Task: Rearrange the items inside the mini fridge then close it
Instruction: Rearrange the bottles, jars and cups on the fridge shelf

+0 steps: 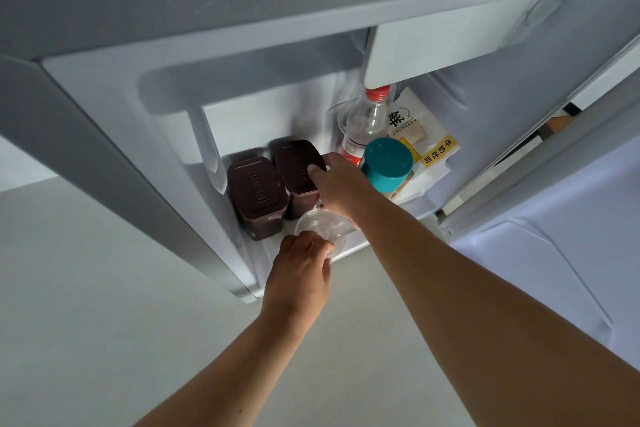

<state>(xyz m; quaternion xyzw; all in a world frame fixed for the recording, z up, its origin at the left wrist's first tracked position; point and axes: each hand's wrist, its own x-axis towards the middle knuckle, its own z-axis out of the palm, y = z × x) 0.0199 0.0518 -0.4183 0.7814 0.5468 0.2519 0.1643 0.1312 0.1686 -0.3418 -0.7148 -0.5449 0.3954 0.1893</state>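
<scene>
Brown lidded boxes point(258, 196) stand paired inside white fridge point(104, 107)

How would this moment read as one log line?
fridge door: open | left hand: gripping clear plastic cup at shelf front | right hand: on right dark brown lidded box | teal-capped jar: untouched

pale grey floor point(86, 288), brown object point(558, 124) behind door

The single head-worn camera looked steeply down from above and in front of the open white mini fridge point(114, 121), close to it, its wide-angle view bending the cabinet edges around both bare forearms.
</scene>
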